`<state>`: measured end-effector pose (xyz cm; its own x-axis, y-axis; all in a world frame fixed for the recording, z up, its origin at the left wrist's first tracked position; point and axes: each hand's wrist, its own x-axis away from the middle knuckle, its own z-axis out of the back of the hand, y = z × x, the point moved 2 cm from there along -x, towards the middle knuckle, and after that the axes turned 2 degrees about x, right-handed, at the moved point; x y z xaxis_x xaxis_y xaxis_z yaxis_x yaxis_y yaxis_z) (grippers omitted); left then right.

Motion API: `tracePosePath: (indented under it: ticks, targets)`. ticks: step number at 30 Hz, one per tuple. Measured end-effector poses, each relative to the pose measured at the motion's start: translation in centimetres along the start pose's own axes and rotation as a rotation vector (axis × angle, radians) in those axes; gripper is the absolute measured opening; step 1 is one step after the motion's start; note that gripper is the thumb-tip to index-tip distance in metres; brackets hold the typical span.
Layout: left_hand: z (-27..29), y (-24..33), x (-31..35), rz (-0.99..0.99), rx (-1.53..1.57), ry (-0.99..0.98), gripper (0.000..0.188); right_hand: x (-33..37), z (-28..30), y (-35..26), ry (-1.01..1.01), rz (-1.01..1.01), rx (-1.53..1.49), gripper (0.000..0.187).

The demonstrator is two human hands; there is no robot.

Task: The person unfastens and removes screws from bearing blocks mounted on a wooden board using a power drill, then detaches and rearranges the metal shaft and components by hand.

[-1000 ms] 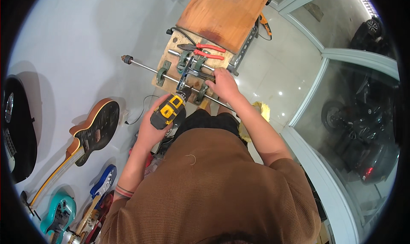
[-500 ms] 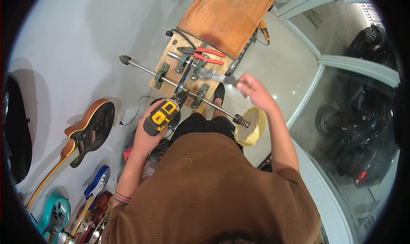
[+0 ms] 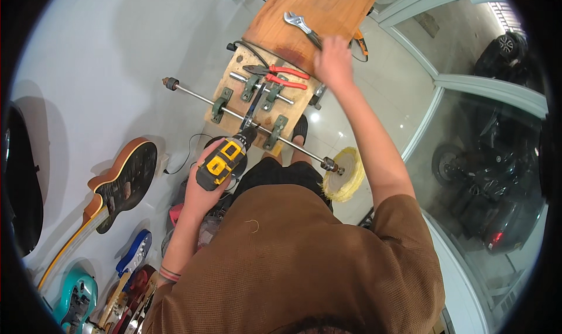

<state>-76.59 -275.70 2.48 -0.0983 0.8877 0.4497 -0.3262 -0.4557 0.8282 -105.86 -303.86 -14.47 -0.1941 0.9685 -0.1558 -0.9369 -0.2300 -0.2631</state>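
My left hand [image 3: 201, 195] grips a yellow and black cordless drill [image 3: 220, 163], its nose pointing at a long steel shaft [image 3: 199, 96]. The shaft runs through green bearing blocks [image 3: 220, 105] on a small wooden base [image 3: 233, 72]. A yellow cloth buffing wheel [image 3: 346, 174] sits on the shaft's right end. My right hand [image 3: 333, 59] reaches far forward and lies over the handle end of an adjustable wrench [image 3: 298, 23] on a brown wooden board [image 3: 328, 3]. Its fingers are hidden under the back of the hand. Red-handled pliers [image 3: 280, 76] lie on the base just left of that hand.
Several electric guitars lie at the left, among them a brown one [image 3: 120, 185], a blue one [image 3: 133, 253] and a teal one [image 3: 73, 299]. A black cable [image 3: 190, 150] trails on the pale floor. A glass door frame [image 3: 427, 123] stands at the right, with motorcycles [image 3: 486, 176] behind it.
My right hand has left the shaft and moved up and forward onto the wrench on the board. The left hand has kept the drill close to the shaft.
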Motion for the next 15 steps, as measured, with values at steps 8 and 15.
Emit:
tracePosePath:
  ticks: [8, 15]
  targets:
    - [1.4, -1.0, -0.4, -0.016, 0.086, -0.003, 0.071, 3.7, -1.7, -6.3, -0.377, 0.601, 0.206, 0.050]
    - [3.4, -1.7, -2.2, -0.039, 0.110, 0.006, 0.072, 1.8, 0.5, -6.7, -0.634, 0.338, -0.023, 0.055]
